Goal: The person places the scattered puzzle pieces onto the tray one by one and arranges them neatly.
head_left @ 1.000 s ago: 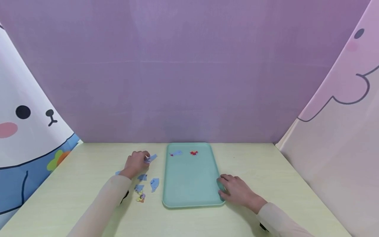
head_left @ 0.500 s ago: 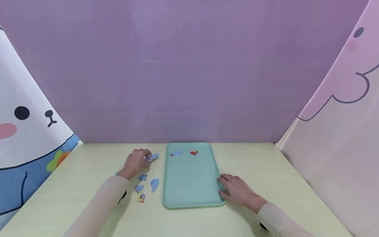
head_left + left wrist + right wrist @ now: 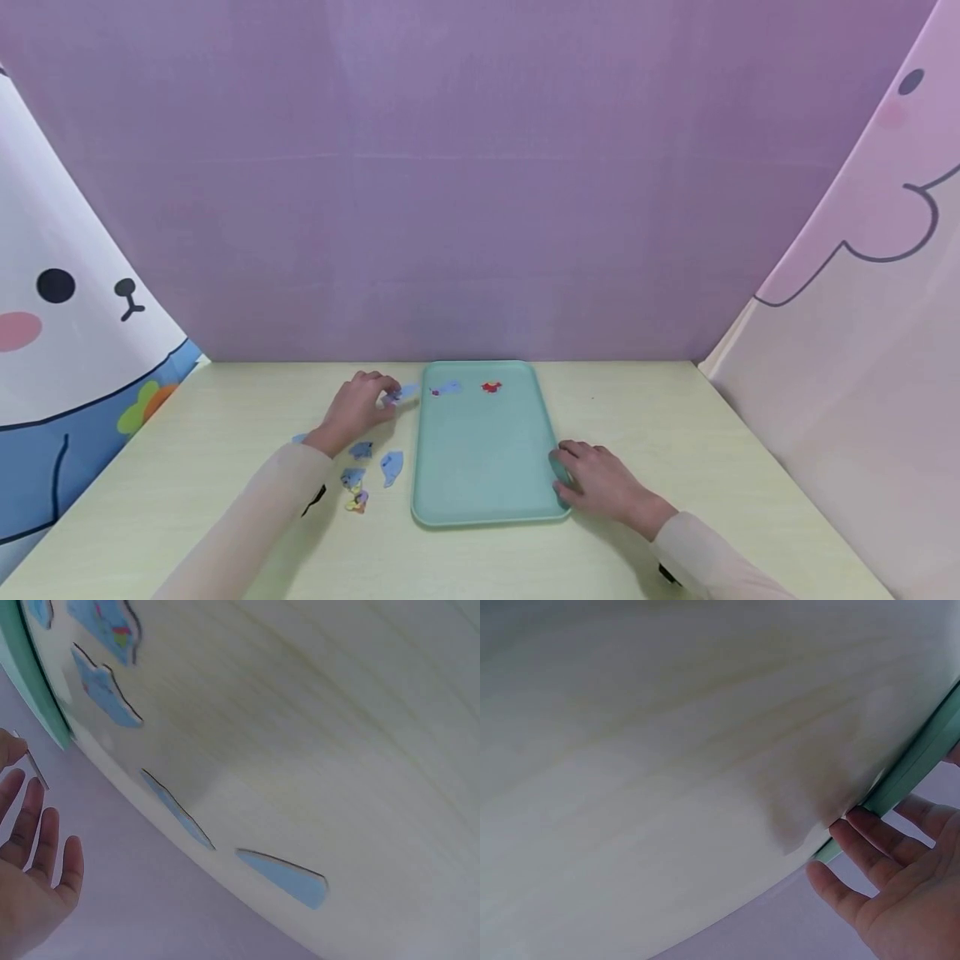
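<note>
My left hand [image 3: 358,408] pinches a blue puzzle piece [image 3: 406,391] between thumb and fingertips, just left of the tray's far left corner. In the left wrist view that puzzle piece [image 3: 37,771] shows edge-on as a thin strip. The green tray [image 3: 487,458] lies flat on the table, with a blue puzzle piece [image 3: 450,387] and a small red one [image 3: 491,387] near its far end. At the tray's right side my right hand [image 3: 600,483] holds the rim, its fingers [image 3: 870,859] against the outer wall.
Several loose puzzle pieces [image 3: 392,468] lie on the table [image 3: 675,433] left of the tray, mostly blue. A yellow and purple piece [image 3: 356,498] is among the nearest. A purple backdrop [image 3: 480,208] rises behind the table, with printed cloth on both sides.
My left hand has moved right toward the tray with the blue puzzle piece in its fingers. The right hand and the tray stay where they were.
</note>
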Demonstrator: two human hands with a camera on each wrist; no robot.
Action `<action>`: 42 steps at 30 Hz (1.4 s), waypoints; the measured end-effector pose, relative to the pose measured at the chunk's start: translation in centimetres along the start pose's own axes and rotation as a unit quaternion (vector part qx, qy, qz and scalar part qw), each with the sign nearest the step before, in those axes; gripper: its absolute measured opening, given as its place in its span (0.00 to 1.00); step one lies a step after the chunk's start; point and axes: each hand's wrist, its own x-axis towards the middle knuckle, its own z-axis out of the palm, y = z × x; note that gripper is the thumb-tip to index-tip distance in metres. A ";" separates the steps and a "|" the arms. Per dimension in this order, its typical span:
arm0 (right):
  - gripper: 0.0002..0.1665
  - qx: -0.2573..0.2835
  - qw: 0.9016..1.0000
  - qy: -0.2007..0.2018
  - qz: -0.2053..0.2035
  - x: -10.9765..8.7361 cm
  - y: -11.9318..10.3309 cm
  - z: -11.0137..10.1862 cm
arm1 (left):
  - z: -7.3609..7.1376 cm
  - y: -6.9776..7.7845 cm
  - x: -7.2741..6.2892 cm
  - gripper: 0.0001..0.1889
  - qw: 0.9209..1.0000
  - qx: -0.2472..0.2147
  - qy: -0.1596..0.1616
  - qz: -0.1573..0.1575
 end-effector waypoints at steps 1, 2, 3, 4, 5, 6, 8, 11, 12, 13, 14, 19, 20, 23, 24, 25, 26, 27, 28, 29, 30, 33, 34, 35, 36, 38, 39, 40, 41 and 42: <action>0.24 0.000 1.000 0.000 0.000 0.0 0.0 0.0 | 0.1 0.2 0.0 0.12 1.000 -0.001 -0.001 0.005; 0.24 0.001 1.000 -0.001 0.000 0.0 0.0 0.0 | 0.2 0.3 0.1 0.12 1.000 -0.002 -0.002 0.011; 0.24 0.001 1.000 -0.002 0.000 0.0 0.0 0.0 | 0.3 0.5 0.1 0.12 1.000 -0.002 -0.004 0.014; 0.24 0.002 1.000 -0.004 0.001 0.0 -0.1 0.0 | 0.4 0.7 0.1 0.12 1.000 -0.002 -0.006 0.019; 0.24 0.002 1.000 -0.004 0.000 0.0 -0.1 0.0 | 0.4 0.9 0.1 0.12 1.000 -0.002 -0.008 0.023; 0.24 0.002 1.000 -0.004 0.000 0.0 -0.1 0.0 | 0.5 1.1 0.1 0.11 1.000 -0.003 -0.010 0.027; 0.24 0.001 1.000 -0.004 -0.001 0.0 -0.1 0.0 | 0.6 1.6 0.1 0.11 0.999 -0.008 -0.011 0.033; 0.24 0.001 1.000 -0.003 -0.003 0.0 0.0 0.0 | 0.9 2.1 0.2 0.11 0.999 -0.010 -0.014 0.044; 0.24 0.001 1.000 -0.003 -0.004 0.0 0.0 0.0 | 1.1 2.3 0.3 0.11 0.999 -0.013 -0.015 0.047; 0.23 0.001 1.000 -0.002 -0.005 0.0 0.0 0.1 | 1.2 2.4 0.3 0.11 0.998 -0.014 -0.019 0.050; 0.23 0.001 1.000 -0.002 -0.005 -0.1 0.0 0.1 | 1.4 2.6 0.4 0.11 0.998 -0.013 -0.022 0.054; 0.24 0.000 1.000 0.001 -0.002 -0.2 0.1 0.2 | 1.8 3.5 0.6 0.12 0.997 -0.014 -0.039 0.060; 0.24 0.000 1.000 0.001 -0.001 -0.2 0.1 0.2 | 1.9 3.7 0.7 0.12 0.997 -0.014 -0.041 0.060; 0.24 0.002 1.000 0.000 0.000 -0.2 0.0 0.1 | 2.2 4.2 0.9 0.12 0.997 -0.012 -0.049 0.059; 0.23 0.002 1.000 0.000 0.000 -0.2 0.0 0.0 | 2.3 4.3 1.0 0.12 0.997 -0.012 -0.052 0.058; 0.23 0.002 1.000 -0.002 0.001 -0.2 0.0 0.0 | 2.4 4.4 1.1 0.12 0.997 -0.011 -0.054 0.057; 0.23 0.002 1.000 -0.003 0.001 -0.1 0.0 -0.1 | 2.5 4.5 1.2 0.11 0.997 -0.011 -0.057 0.055; 0.24 0.002 1.000 -0.004 0.001 -0.1 -0.1 -0.1 | 2.5 4.6 1.3 0.11 0.997 -0.011 -0.061 0.052; 0.24 0.001 1.000 -0.005 0.000 -0.1 -0.1 -0.1 | 2.6 4.6 1.3 0.11 0.997 -0.009 -0.065 0.049; 0.24 0.001 1.000 -0.006 -0.001 0.0 -0.1 -0.1 | 2.7 4.7 1.4 0.11 0.997 -0.009 -0.069 0.045; 0.24 0.001 1.000 -0.007 -0.002 0.0 -0.1 -0.2 | 2.7 4.8 1.5 0.11 0.996 -0.011 -0.074 0.040; 0.24 0.001 1.000 -0.005 -0.005 0.0 -0.1 -0.1 | 2.9 4.8 1.7 0.11 0.996 -0.012 -0.083 0.030; 0.24 0.002 1.000 -0.004 -0.006 0.0 -0.1 -0.1 | 2.9 4.9 1.8 0.11 0.996 -0.013 -0.085 0.029; 0.23 0.002 1.000 -0.003 -0.007 0.0 -0.1 -0.1 | 3.0 4.9 1.9 0.11 0.996 -0.015 -0.087 0.026; 0.23 0.002 1.000 -0.001 -0.008 0.0 -0.1 -0.1 | 3.0 4.9 2.0 0.11 0.996 -0.016 -0.089 0.024; 0.23 0.001 1.000 0.000 -0.008 -0.1 0.0 0.0 | 3.1 4.8 2.1 0.11 0.995 -0.015 -0.094 0.020; 0.24 0.001 1.000 0.001 -0.008 -0.1 0.0 0.0 | 3.2 4.8 2.2 0.11 0.995 -0.015 -0.095 0.018; 0.24 0.001 1.000 0.000 -0.007 -0.1 0.0 0.0 | 3.2 4.7 2.3 0.11 0.995 -0.015 -0.096 0.016; 0.24 0.002 1.000 -0.001 -0.006 -0.1 0.1 0.1 | 3.3 4.7 2.3 0.11 0.995 -0.015 -0.097 0.015; 0.24 0.003 1.000 -0.002 -0.005 -0.1 0.1 0.1 | 3.3 4.6 2.4 0.11 0.995 -0.017 -0.098 0.015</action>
